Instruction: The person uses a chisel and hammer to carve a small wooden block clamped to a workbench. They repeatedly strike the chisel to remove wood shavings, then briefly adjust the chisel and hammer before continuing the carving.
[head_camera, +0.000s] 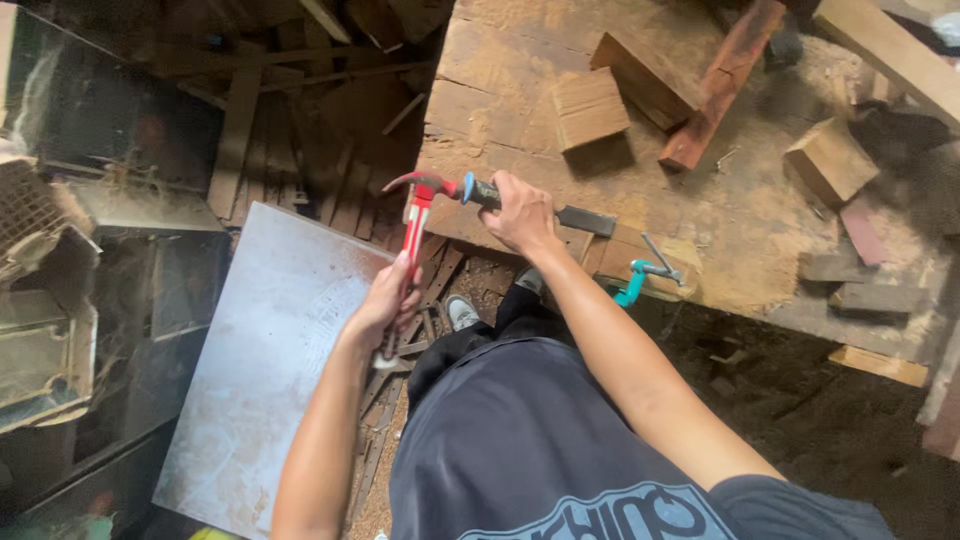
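Note:
My left hand (388, 300) grips the red and white handle of a claw hammer (418, 200). The hammer's head is up at the blue butt end of a chisel (575, 217); whether they touch is unclear. My right hand (520, 215) is wrapped around the chisel's handle, holding it nearly flat. Its dark blade lies along the front edge of a worn wooden workbench (520, 60) and points right. Both arms reach forward from my dark shirt at the bottom.
Wood blocks (590, 108) (830, 160), a reddish plank (720, 85) and a pale beam (890, 50) lie on the bench. A teal clamp (640, 280) hangs at its front edge. A grey metal sheet (270, 350) leans at the left, with scrap wood (280, 130) behind it.

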